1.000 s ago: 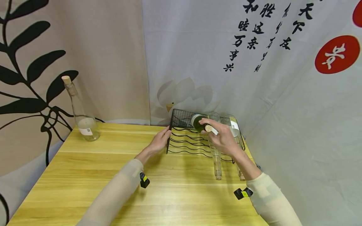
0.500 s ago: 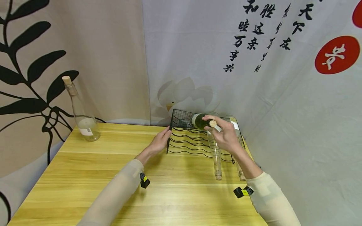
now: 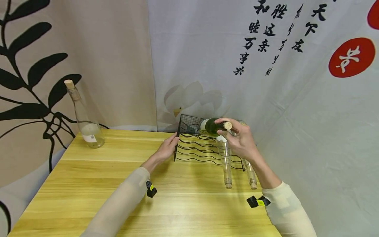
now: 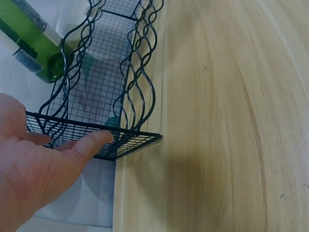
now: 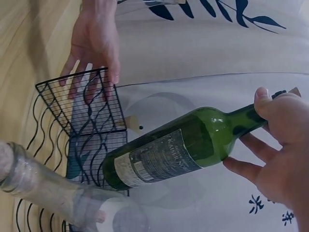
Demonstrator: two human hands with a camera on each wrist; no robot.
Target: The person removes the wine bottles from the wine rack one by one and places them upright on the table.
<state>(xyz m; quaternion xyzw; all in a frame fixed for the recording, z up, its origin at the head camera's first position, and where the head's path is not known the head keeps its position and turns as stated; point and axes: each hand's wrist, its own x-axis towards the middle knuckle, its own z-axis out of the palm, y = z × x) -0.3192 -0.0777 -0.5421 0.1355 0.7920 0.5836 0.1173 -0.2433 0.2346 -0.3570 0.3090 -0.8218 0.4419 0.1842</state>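
Observation:
In the head view my right hand [image 3: 241, 138] grips a green wine bottle [image 3: 211, 126] by its neck, its cork toward me. The bottle leans, with its labelled body [image 5: 159, 159] and base over the back of the black wire wine rack [image 3: 189, 123]. My left hand [image 3: 166, 148] rests against the rack's left end panel [image 4: 137, 137], fingers extended along the outside of the mesh, as the right wrist view shows. Two corked clear bottles lie in the rack's right part, a nearer one [image 3: 225, 164] and one [image 3: 251, 174] partly hidden by my right hand.
Another clear corked bottle [image 3: 88, 126] stands upright at the table's back left. The wooden table [image 3: 142, 210] ends at a fabric backdrop [image 3: 118, 65] just behind the rack. A second cloth [image 3: 319, 131] hangs along the right side.
My right hand has moved a little right and up, swinging the green bottle's neck rightward so it lies more sideways. My left hand stays in place on the rack.

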